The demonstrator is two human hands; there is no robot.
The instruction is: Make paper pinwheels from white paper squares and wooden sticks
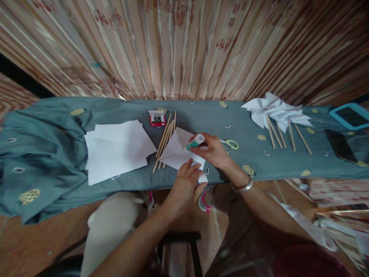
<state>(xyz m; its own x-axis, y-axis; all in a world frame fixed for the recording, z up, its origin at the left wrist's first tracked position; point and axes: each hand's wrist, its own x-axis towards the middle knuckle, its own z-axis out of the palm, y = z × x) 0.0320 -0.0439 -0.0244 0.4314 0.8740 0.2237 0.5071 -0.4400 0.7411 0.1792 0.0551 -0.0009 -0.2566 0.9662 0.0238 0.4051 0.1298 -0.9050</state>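
Note:
In the head view, my right hand [211,149] grips a green-and-white glue stick [195,142], tilted with its lower end at the middle of a white paper sheet [175,148]. That sheet shows creases and pointed corners. My left hand [187,180] presses on its near edge, fingers on top. A small white part sticks out between my left thumb and fingers; it looks like a corner of the sheet. Just right of my right hand lie scissors [231,144] with a yellow-green handle. Several wooden sticks [165,142] lie along the sheet's left side, touching it.
Left of the sticks lies a stack of white paper [118,150]. Behind them stands an open red-and-white box [157,118] of small metal pieces. Paper pinwheels [276,109] on sticks, a black phone [341,145] and a blue-framed device [350,116] lie to the right. A curtain [184,50] hangs behind.

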